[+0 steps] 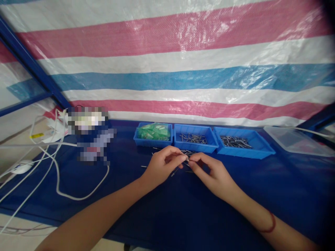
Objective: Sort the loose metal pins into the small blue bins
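Note:
My left hand [163, 165] and my right hand [213, 170] meet just in front of the blue bins, fingertips pinched close together. Between them is something small and shiny, too small to name. Loose thin metal pins [175, 171], like nails or rivets, lie on the dark blue table under and around my fingers; my hands hide part of them. Behind my hands, the middle blue bin [196, 147] holds similar metal pins [193, 138]. More of them, darker and denser, fill part of the right blue bin [247, 152].
A left blue bin [153, 143] contains green plastic bags [154, 131]. At the right lies a translucent plastic lid or tray [295, 143]. White cables [78, 199] and blurred-out items [91, 144] take up the left side. A striped plastic sheet [167, 80] hangs behind the table [167, 219].

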Demonstrator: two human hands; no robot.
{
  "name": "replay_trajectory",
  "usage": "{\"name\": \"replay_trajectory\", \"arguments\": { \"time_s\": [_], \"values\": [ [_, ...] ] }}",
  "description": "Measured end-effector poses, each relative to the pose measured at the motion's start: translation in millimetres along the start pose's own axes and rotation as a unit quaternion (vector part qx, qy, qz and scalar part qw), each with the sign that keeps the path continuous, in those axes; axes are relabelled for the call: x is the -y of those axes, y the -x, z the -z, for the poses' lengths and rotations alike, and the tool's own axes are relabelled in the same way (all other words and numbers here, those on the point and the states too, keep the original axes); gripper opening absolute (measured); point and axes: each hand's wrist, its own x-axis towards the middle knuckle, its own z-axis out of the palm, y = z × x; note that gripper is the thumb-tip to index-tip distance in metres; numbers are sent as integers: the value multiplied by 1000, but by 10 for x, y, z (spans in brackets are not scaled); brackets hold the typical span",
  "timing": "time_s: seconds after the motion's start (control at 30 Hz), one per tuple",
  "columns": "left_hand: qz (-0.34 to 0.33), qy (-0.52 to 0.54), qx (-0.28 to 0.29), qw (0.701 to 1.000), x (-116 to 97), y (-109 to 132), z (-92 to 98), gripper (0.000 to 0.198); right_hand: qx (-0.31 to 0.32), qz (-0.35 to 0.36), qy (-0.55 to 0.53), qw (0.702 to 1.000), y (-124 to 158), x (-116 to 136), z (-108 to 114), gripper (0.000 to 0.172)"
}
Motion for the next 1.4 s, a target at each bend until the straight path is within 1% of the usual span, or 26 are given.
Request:
{"name": "replay_trajectory", "arguments": {
  "time_s": [0.23,0.43,0.53,0.63,0.73,0.83,0.93,1.0,1.03,1.07,1.13,1.17,1.23,1.27,1.3,1.4],
  "values": [
    [-36,-52,-26,998,-63,33,-20,23,30,-10,-52,998,7,31,-8,19],
    [-71,-74,-6,995,-61,37,-21,21,46,9,-75,996,4,15,-30,19],
    [-75,-98,-11,992,-49,36,-8,20,26,4,-80,996,9,-17,-41,17],
    [-79,-113,-26,990,-19,33,-1,19,-24,-2,-82,996,9,-46,-35,13],
    [-78,-120,-28,989,16,34,-7,19,-65,-1,-80,995,8,-52,-5,11],
    [-73,-142,-17,987,31,33,-15,19,-79,22,-56,995,15,-20,45,9],
    [-83,-195,19,977,9,16,6,20,-68,70,-4,995,9,13,124,12],
    [-100,-259,54,959,-24,-3,52,22,-72,91,40,992,-16,-6,218,16],
    [-111,-303,73,944,-45,-10,86,24,-88,97,70,989,-36,-35,283,17],
    [-121,-353,91,923,-68,-15,125,26,-111,94,105,984,-58,-78,360,17],
    [-128,-452,124,874,-116,-13,214,31,-179,72,192,962,-101,-199,547,17],
    [-123,-490,139,852,-138,-7,259,36,-209,41,232,949,-117,-271,651,18],
    [-100,-538,164,821,-174,12,337,44,-249,-46,304,919,-132,-423,851,20],
    [-85,-550,178,812,-186,20,366,47,-255,-92,332,904,-129,-498,939,21],
    [-71,-557,188,806,-193,27,387,49,-268,-119,347,891,-121,-569,1012,22],
    [-51,-559,211,800,-193,31,401,42,-240,-193,399,864,-84,-742,1137,23]
  ]
}}
